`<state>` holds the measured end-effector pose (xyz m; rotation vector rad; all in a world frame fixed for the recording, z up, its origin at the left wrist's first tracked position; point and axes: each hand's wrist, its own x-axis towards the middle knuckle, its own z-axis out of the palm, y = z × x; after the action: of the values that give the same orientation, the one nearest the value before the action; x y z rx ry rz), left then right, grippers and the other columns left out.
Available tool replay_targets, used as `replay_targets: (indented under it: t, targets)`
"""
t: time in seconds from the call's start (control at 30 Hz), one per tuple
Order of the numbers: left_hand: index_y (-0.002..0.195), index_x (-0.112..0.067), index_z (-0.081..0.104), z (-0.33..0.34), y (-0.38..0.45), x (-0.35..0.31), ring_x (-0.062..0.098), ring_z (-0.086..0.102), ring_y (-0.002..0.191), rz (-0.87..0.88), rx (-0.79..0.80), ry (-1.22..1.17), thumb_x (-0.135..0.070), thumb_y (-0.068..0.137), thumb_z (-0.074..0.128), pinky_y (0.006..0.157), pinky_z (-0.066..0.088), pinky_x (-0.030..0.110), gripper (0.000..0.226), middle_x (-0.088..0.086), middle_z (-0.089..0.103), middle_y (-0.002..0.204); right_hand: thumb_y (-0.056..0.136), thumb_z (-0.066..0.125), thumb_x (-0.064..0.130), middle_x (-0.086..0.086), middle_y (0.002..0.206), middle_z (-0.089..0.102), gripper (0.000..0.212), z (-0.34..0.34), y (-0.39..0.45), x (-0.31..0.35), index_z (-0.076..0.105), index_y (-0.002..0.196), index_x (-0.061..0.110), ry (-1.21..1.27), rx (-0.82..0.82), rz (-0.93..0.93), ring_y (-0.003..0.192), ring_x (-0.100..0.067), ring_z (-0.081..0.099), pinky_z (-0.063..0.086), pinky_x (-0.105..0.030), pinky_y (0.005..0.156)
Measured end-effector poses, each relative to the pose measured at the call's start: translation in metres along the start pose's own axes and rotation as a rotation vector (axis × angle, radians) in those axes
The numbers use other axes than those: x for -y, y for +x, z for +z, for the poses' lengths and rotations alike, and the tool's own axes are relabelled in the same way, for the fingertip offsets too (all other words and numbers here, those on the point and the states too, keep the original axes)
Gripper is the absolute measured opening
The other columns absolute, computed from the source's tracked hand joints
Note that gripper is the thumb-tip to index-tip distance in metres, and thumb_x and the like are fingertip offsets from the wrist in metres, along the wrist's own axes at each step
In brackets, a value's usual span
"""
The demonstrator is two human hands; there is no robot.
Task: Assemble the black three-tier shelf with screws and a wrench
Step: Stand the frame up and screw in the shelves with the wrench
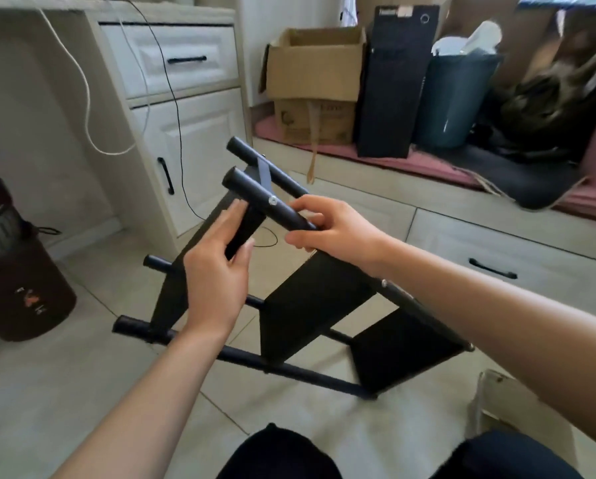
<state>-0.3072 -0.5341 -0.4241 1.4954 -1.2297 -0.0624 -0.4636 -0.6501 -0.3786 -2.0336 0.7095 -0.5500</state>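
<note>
Nearest, at the bottom edge, are the person's dark-clad knees above a pale tiled floor. Both bare forearms reach forward to a black three-tier shelf, which lies tipped on its side on the floor in the middle of the view, its three flat panels running from centre to lower right between black tube legs.

The left hand has straight fingers laid along the top shelf panel, with the thumb pressing the panel's other face. The right hand curls its fingers around the upper tube leg, just right of a silver screw seated in that tube. A second silver screw shows further down the same leg. No wrench is visible in either hand.

This looks like a check or alignment of the top joint. To do it well, hold the panel square against the tube so the holes line up, then tighten the screw without letting the leg twist.

Further left stands a brown waste bin. Beyond are white cabinet drawers, a cardboard box and a blue-grey bin on a window seat.
</note>
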Motion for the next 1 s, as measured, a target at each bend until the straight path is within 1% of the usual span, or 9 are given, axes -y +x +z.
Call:
replay_targets:
  t: [0.1, 0.23, 0.47, 0.6, 0.73, 0.8, 0.87, 0.93, 1.0]
  targets:
    - [0.143, -0.015, 0.054, 0.003, 0.014, -0.031, 0.017, 0.052, 0.136, 0.154, 0.02, 0.062, 0.001, 0.092, 0.068, 0.115, 0.042, 0.044, 0.056, 0.002, 0.059, 0.142, 0.088, 0.071, 0.025, 0.004, 0.09, 0.074, 0.03, -0.017, -0.019, 0.004, 0.061, 0.115, 0.033, 0.128, -0.133, 0.003, 0.085, -0.008, 0.069, 0.056, -0.028, 0.083]
    - [0.139, -0.013, 0.058, 0.019, 0.017, -0.069, 0.022, 0.054, 0.134, 0.297, 0.068, 0.151, 0.005, 0.088, 0.07, 0.113, 0.043, 0.047, 0.055, 0.006, 0.061, 0.14, 0.088, 0.072, 0.019, 0.003, 0.08, 0.071, 0.027, -0.032, -0.054, -0.004, 0.066, 0.114, 0.023, 0.329, -0.277, -0.024, 0.074, -0.008, 0.066, 0.052, -0.017, 0.069]
    - [0.136, -0.014, 0.062, 0.059, -0.002, -0.114, 0.025, 0.056, 0.132, 0.482, 0.147, 0.264, -0.005, 0.092, 0.069, 0.113, 0.04, 0.051, 0.045, 0.004, 0.062, 0.138, 0.078, 0.076, 0.013, -0.007, 0.075, 0.062, 0.029, -0.057, -0.117, -0.036, 0.072, 0.107, 0.008, 0.637, -0.424, -0.021, 0.072, -0.019, 0.057, 0.048, -0.03, 0.072]
    - [0.142, -0.009, 0.055, 0.073, -0.024, -0.108, 0.023, 0.05, 0.138, 0.586, 0.166, 0.277, -0.002, 0.091, 0.069, 0.119, 0.032, 0.046, 0.053, 0.006, 0.055, 0.146, 0.077, 0.075, 0.014, -0.008, 0.077, 0.062, 0.028, -0.068, -0.149, -0.056, 0.073, 0.105, 0.008, 0.666, -0.481, -0.006, 0.072, -0.019, 0.058, 0.049, -0.03, 0.074]
    - [0.141, -0.005, 0.055, 0.079, -0.04, -0.095, 0.024, 0.049, 0.138, 0.696, 0.112, 0.25, 0.004, 0.089, 0.071, 0.119, 0.033, 0.05, 0.055, 0.007, 0.055, 0.145, 0.08, 0.073, 0.017, -0.008, 0.079, 0.062, 0.024, -0.077, -0.171, -0.072, 0.076, 0.104, 0.015, 0.68, -0.533, -0.005, 0.073, -0.02, 0.057, 0.05, -0.028, 0.075]
    - [0.137, -0.002, 0.059, 0.078, -0.037, -0.091, 0.025, 0.052, 0.134, 0.704, -0.007, 0.182, 0.004, 0.089, 0.07, 0.115, 0.038, 0.052, 0.049, 0.004, 0.059, 0.14, 0.081, 0.071, 0.018, -0.008, 0.078, 0.061, 0.024, -0.08, -0.175, -0.078, 0.076, 0.105, 0.017, 0.686, -0.554, -0.009, 0.073, -0.019, 0.056, 0.05, -0.026, 0.074]
    - [0.138, -0.001, 0.058, 0.072, -0.03, -0.086, 0.028, 0.048, 0.133, 0.654, -0.174, 0.171, 0.002, 0.09, 0.069, 0.116, 0.037, 0.045, 0.049, 0.001, 0.055, 0.14, 0.083, 0.07, 0.02, -0.007, 0.079, 0.063, 0.025, -0.084, -0.179, -0.083, 0.075, 0.107, 0.019, 0.665, -0.578, -0.004, 0.072, -0.018, 0.057, 0.05, -0.023, 0.07]
    - [0.148, -0.003, 0.046, 0.065, -0.024, -0.08, 0.029, 0.038, 0.139, 0.485, -0.261, 0.15, -0.002, 0.089, 0.07, 0.12, 0.026, 0.026, 0.063, 0.009, 0.048, 0.147, 0.084, 0.07, 0.024, -0.006, 0.083, 0.067, 0.026, -0.087, -0.182, -0.087, 0.074, 0.11, 0.022, 0.629, -0.6, 0.017, 0.073, -0.018, 0.059, 0.05, -0.022, 0.069]
    - [0.157, -0.011, 0.028, 0.059, -0.019, -0.073, 0.022, 0.028, 0.148, 0.24, -0.254, 0.051, -0.008, 0.089, 0.073, 0.122, 0.018, 0.021, 0.081, 0.009, 0.036, 0.158, 0.085, 0.07, 0.027, -0.003, 0.089, 0.07, 0.027, -0.09, -0.185, -0.092, 0.074, 0.111, 0.025, 0.599, -0.623, 0.043, 0.076, -0.017, 0.062, 0.051, -0.026, 0.072]
